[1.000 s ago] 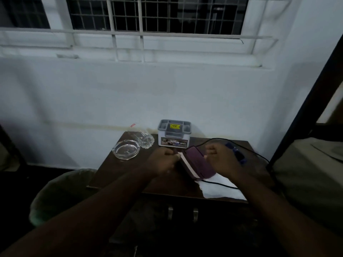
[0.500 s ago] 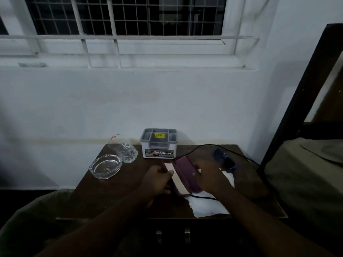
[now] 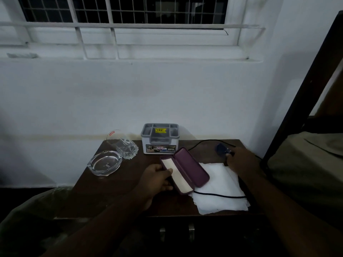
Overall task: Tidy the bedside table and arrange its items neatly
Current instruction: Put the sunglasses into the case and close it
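On my far left a clear glass dish (image 3: pixel 104 165) sits near the counter's (image 3: pixel 118 197) left edge, and just behind it a glass tumbler (image 3: pixel 123 146) lies tipped on its side, touching the dish. To the right of those, against the wall, stands a grey organiser box (image 3: pixel 160 139) with a yellow sticker on top. In front of it lies the open purple case (image 3: pixel 185 170), lid up, pale lining showing. My left hand (image 3: pixel 157 179) holds the case's near-left edge, its fingers (image 3: pixel 168 187) curled around the base and the thumb on the lining. Right of the case, white paper sheets (image 3: pixel 220 190) lie spread at the counter's front right, a black cable (image 3: pixel 219 195) crossing them. Farther right, my right hand (image 3: pixel 241 161) reaches to the back right corner, its fingers pinched narrow on a small blue object (image 3: pixel 221 150) that I cannot identify in this dim light.
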Tool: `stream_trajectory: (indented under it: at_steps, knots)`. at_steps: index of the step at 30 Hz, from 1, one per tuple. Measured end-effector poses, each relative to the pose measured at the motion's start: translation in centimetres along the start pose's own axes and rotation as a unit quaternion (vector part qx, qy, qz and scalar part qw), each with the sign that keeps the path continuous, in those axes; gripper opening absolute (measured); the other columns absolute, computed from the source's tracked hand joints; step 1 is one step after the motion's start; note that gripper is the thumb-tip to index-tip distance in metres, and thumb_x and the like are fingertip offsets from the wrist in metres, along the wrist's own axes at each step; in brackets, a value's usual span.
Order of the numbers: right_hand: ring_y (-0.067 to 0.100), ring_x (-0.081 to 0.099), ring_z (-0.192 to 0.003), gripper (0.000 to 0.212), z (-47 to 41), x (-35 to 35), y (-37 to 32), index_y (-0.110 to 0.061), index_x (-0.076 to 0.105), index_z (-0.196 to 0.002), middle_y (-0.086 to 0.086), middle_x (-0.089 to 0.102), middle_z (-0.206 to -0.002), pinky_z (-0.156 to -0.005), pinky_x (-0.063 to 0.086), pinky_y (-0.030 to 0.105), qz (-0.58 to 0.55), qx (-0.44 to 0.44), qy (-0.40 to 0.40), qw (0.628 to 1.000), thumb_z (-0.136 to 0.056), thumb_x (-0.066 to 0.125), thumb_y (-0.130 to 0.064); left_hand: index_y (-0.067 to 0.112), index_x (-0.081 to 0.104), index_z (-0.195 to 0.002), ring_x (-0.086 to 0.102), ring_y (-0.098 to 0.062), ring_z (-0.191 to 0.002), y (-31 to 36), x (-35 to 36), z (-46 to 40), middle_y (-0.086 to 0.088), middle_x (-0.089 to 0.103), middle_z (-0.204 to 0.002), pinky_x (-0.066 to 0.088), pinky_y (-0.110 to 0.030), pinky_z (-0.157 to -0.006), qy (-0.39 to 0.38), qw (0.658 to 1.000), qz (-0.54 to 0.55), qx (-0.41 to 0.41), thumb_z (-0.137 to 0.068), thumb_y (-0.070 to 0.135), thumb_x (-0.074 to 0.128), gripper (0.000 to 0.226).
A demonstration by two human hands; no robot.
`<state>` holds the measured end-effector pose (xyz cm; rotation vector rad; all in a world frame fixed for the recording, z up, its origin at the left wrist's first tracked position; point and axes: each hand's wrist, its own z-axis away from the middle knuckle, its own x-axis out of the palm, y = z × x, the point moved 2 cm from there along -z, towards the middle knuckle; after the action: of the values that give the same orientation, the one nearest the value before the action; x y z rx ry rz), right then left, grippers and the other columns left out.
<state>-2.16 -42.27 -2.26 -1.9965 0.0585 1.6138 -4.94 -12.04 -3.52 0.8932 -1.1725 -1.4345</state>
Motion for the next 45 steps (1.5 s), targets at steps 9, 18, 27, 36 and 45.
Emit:
stream_trajectory:
  at_steps: [9, 18, 27, 36, 45]
  knots:
    - [0.023, 0.066, -0.064, 0.015, 3.5, -4.0, -4.5, -0.022, 0.065, -0.079, 0.0, 0.067, -0.071, -0.056, 0.052, 0.029, -0.197, -0.053, 0.062, 0.977, -0.083, 0.06, -0.036, 0.0, 0.057, -0.113, 0.066, -0.022, -0.077, -0.1, -0.5, 1.3, -0.017, 0.068, -0.1, 0.057, -0.032, -0.068, 0.004, 0.997, 0.076, 0.014, -0.092, 0.01, 0.062, 0.024]
    - [0.011, 0.059, -0.077, 0.016, 11.6, -0.8, -12.2, -0.019, 0.073, -0.098, 0.002, 0.071, -0.088, -0.067, 0.042, 0.027, -0.156, -0.32, -0.034, 0.934, -0.088, 0.062, -0.025, 0.004, 0.058, -0.118, 0.066, -0.034, -0.094, 0.2, -0.9, 2.2, -0.02, 0.068, -0.111, 0.058, -0.035, -0.073, -0.014, 0.995, 0.094, 0.018, -0.091, 0.008, 0.062, 0.027]
    - [0.015, 0.065, -0.1, 0.033, 12.1, 1.7, -12.6, -0.021, 0.071, -0.114, -0.002, 0.073, -0.109, -0.086, 0.047, 0.025, -0.136, -0.339, -0.001, 0.931, -0.084, 0.064, -0.031, 0.006, 0.058, -0.099, 0.07, -0.023, -0.079, 0.2, -1.3, 2.4, -0.013, 0.071, -0.092, 0.058, -0.034, -0.071, -0.005, 0.99, 0.142, 0.007, -0.09, 0.002, 0.06, 0.009]
    - [0.021, 0.059, -0.095, 0.031, 10.6, 0.0, -11.9, -0.019, 0.069, -0.108, 0.002, 0.068, -0.103, -0.084, 0.04, 0.03, -0.128, -0.295, 0.142, 0.936, -0.088, 0.054, -0.036, 0.006, 0.058, -0.107, 0.068, -0.021, -0.08, 0.2, -1.6, 2.3, -0.015, 0.069, -0.1, 0.059, -0.032, -0.072, -0.017, 0.986, 0.166, -0.002, -0.091, 0.003, 0.061, 0.017]
    - [0.024, 0.065, -0.082, 0.031, 10.4, -1.0, -10.7, -0.018, 0.068, -0.09, 0.006, 0.071, -0.09, -0.068, 0.053, 0.031, -0.479, 0.05, -0.213, 0.85, -0.098, 0.05, -0.042, 0.006, 0.054, -0.112, 0.069, -0.022, -0.08, 0.1, -1.5, 2.1, -0.015, 0.068, -0.101, 0.059, -0.035, -0.073, -0.008, 0.985, 0.172, -0.007, -0.089, 0.002, 0.062, 0.024]
